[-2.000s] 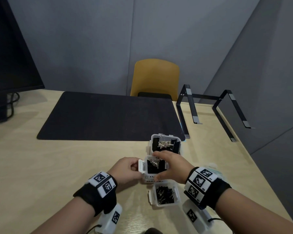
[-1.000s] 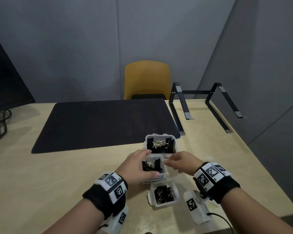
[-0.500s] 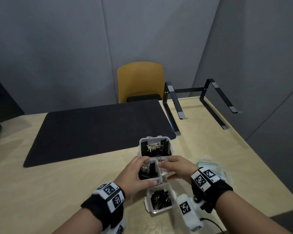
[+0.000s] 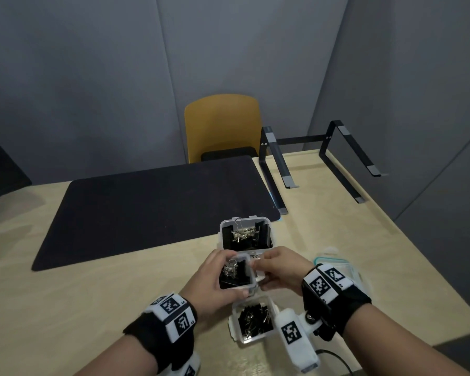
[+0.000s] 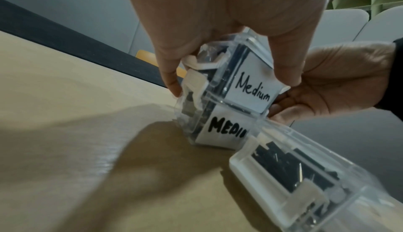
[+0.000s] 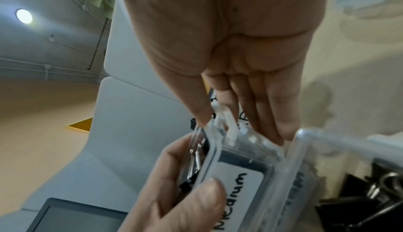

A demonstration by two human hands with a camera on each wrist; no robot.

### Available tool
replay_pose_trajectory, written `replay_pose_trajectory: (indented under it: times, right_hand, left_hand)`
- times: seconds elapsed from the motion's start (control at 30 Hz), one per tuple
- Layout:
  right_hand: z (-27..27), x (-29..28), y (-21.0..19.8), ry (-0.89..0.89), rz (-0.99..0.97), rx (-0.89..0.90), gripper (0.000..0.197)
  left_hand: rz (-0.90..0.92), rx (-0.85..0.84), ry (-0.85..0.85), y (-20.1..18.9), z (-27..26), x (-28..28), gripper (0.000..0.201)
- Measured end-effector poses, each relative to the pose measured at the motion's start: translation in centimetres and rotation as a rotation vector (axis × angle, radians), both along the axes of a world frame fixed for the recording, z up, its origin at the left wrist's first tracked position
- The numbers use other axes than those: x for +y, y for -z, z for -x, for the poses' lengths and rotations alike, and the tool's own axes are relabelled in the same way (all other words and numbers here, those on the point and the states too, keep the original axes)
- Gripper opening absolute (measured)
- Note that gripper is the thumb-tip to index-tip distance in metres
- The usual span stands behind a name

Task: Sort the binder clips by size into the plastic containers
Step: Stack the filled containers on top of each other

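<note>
Three clear plastic containers of black binder clips stand in a column on the wooden table. My left hand (image 4: 221, 279) grips the middle one, the container labelled "Medium" (image 4: 238, 276) (image 5: 250, 87) (image 6: 235, 184), tilted and lifted off a second container labelled "MEDIUM" (image 5: 222, 132) under it. My right hand (image 4: 261, 275) pinches the white latch (image 6: 226, 123) on the held container's right rim. Beyond it stands the open container of large clips (image 4: 246, 234). Nearest me is the open container of small clips (image 4: 255, 318) (image 5: 305, 175).
A black desk mat (image 4: 158, 207) lies behind the containers. A black laptop stand (image 4: 280, 169) sits at the back right, a yellow chair (image 4: 223, 126) beyond the table. A clear lid with a teal seal (image 4: 337, 264) lies right of my right hand. A dark monitor (image 4: 0, 169) is at far left.
My left hand moved from beside the medium container to gripping it and tilting it up. My right hand left its top and came to pinch its right rim.
</note>
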State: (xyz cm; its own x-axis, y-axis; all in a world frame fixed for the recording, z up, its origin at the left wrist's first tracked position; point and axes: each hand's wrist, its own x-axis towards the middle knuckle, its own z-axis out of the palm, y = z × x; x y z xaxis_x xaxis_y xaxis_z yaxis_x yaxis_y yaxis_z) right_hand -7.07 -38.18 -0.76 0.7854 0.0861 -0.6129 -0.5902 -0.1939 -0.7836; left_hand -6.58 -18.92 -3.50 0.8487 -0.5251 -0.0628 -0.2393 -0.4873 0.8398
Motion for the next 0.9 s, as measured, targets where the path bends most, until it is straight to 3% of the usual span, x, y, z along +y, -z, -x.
replay_pose_trajectory:
  times: [0.2,0.37,0.47,0.63,0.9]
  right_hand:
    - [-0.5,0.7,-0.8,-0.03,0.153,0.009,0.025]
    - [0.4,0.0,-1.1,-0.02,0.005,0.011,0.023]
    - [0.7,0.0,-1.0,0.003,0.05,-0.059,0.018]
    - [0.8,0.4,-1.1,-0.039,0.276,-0.232,0.019]
    - [3.5,-0.4,-0.8,-0.116,0.447,-0.274,0.035]
  left_hand:
    - [-0.035,0.009,-0.005,-0.1,0.1,-0.1,0.073]
    - [-0.141,0.003,0.028,-0.7,-0.2,0.1,0.075]
    - [-0.141,0.031,0.043,-1.0,-0.2,0.6,0.08]
    - [0.111,0.009,-0.16,-1.3,0.1,1.7,0.033]
    - [0.081,0.17,-0.075,-0.5,-0.4,1.8,0.033]
